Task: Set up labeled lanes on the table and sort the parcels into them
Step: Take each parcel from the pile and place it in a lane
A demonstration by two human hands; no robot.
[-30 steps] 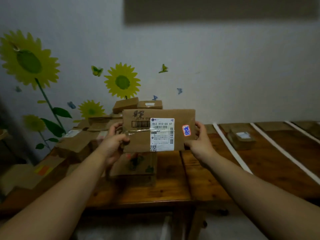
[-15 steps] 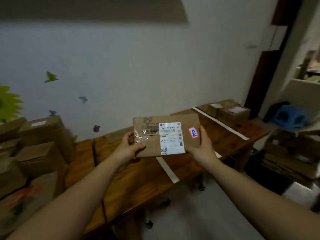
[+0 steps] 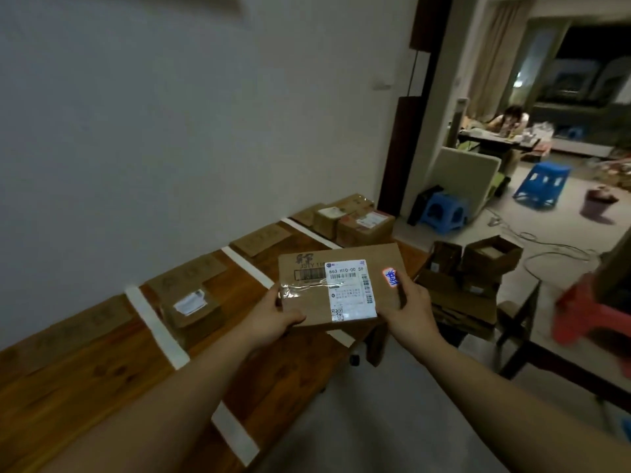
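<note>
The left hand [image 3: 273,317] and right hand [image 3: 409,310] still grip the flat parcel [image 3: 338,285] by its short edges, label up. It has been carried further right and is now held above the bench [image 3: 102,363] at its near edge, over a white tape strip [image 3: 155,324] lane. The unsorted pile has left view, and sorted boxes [image 3: 362,223] now show at the far right end.

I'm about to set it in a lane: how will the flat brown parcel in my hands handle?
Probably stiff: the parcel shows no sag though the left hand and right hand hold only its ends. Likely light, as thumbs and fingers alone carry it. Flat and wide, it should neither roll nor tip.
</note>
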